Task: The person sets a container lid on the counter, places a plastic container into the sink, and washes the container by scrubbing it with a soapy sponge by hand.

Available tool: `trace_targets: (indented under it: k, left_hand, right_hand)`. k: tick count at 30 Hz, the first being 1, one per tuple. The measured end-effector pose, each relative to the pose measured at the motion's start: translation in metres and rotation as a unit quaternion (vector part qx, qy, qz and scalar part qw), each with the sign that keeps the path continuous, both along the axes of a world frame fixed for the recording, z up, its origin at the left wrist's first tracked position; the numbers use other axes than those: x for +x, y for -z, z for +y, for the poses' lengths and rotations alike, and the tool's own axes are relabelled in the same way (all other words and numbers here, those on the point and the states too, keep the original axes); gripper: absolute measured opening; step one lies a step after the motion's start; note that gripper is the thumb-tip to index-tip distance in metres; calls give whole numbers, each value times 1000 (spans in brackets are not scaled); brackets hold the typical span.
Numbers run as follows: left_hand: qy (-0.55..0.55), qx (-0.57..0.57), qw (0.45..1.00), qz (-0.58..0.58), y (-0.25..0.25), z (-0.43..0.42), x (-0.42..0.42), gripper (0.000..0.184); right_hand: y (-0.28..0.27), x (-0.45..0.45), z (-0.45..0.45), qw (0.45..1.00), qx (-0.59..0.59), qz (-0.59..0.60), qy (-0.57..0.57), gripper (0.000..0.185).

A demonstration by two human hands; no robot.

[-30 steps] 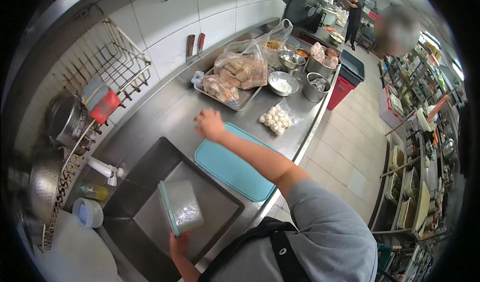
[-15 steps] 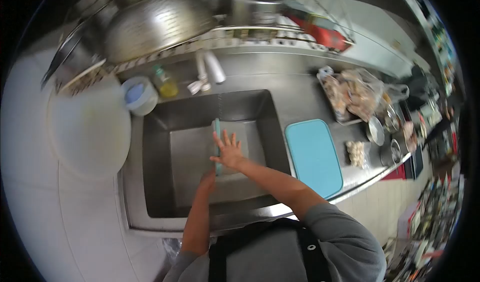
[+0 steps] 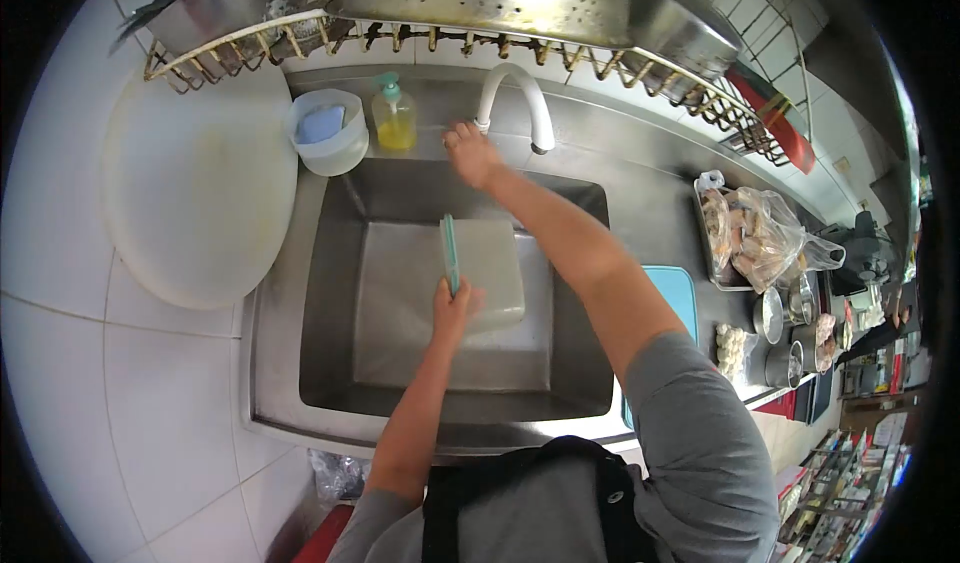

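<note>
A translucent plastic container point(image 3: 493, 263) with a teal rim lies on its side in the metal sink point(image 3: 400, 363). My left hand point(image 3: 453, 308) is closed around the lower part of its rim. Behind the sink, my right hand point(image 3: 470, 153) has its fingers curled at the base of the white faucet point(image 3: 538, 113), on the handle side. The faucet handle itself is hidden under those fingers. To the right of the sink lies a flat turquoise lid point(image 3: 675, 288), partly covered by my right arm.
A soap bottle point(image 3: 395, 118) and a white tub point(image 3: 335, 148) with a blue sponge stand behind the sink. A large white round board point(image 3: 200, 183) leans at left. The dish rack point(image 3: 400, 38) hangs above. Bagged food point(image 3: 760, 238) and metal bowls point(image 3: 769, 315) sit at right.
My right hand has left the container and reached up to the faucet. My left hand keeps hold of the rim. The view has shifted.
</note>
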State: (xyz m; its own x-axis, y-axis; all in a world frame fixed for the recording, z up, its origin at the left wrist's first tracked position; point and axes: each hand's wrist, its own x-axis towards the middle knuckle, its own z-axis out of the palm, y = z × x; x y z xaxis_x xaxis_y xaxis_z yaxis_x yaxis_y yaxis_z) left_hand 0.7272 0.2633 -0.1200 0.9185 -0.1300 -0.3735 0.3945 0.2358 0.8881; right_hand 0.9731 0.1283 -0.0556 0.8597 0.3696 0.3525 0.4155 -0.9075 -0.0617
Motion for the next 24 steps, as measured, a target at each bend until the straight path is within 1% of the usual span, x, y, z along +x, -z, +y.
trace_targets:
  k: [3, 6, 10, 12, 13, 15, 16, 17, 18, 20, 22, 23, 24]
  left_hand:
    - [-5, -6, 1000, -26, 3, 2, 16, 28]
    - [10, 2, 1000, -25, -6, -3, 33, 30]
    - [42, 18, 999, -13, -7, -24, 53, 34]
    - [45, -18, 999, -10, 1, -39, 61, 36]
    - [46, -36, 998, -10, 5, -45, 63, 36]
    - [64, -32, 997, -2, 8, -51, 63, 37]
    - [72, -31, 997, 1, 8, -53, 63, 37]
    - [80, -28, 996, -9, 8, -54, 64, 37]
    - [86, -24, 996, -19, 8, -54, 65, 37]
    - [88, -18, 996, -28, 9, -52, 67, 37]
    - [82, -12, 996, -24, 10, -51, 71, 37]
    - [75, -9, 997, -23, 13, -50, 73, 38]
    - [70, -7, 997, -22, 16, -51, 75, 39]
  right_hand:
    - [11, 31, -4, 995, -80, 60, -13, 31]
    - [-9, 32, 13, 984, -107, 139, 26, 31]
    - [-11, 54, 21, 968, -117, 215, 47, 28]
    - [-13, 59, 21, 957, -127, 258, 45, 26]
    - [-11, 55, 20, 965, -136, 221, 33, 25]
    - [-7, 44, 17, 978, -152, 142, 9, 22]
    - [-4, 34, 15, 996, -40, 76, -31, 21]
    - [0, 19, 10, 995, 73, 8, -72, 21]
    - [3, -1, 7, 975, 185, -59, -112, 21]
    - [0, -55, -9, 952, 291, 37, -90, 23]
    - [6, -96, -34, 920, 350, 177, -17, 20]
    - [14, -107, -50, 825, 498, 265, 44, 21]
    - [20, -113, -64, 695, 623, 344, 104, 22]
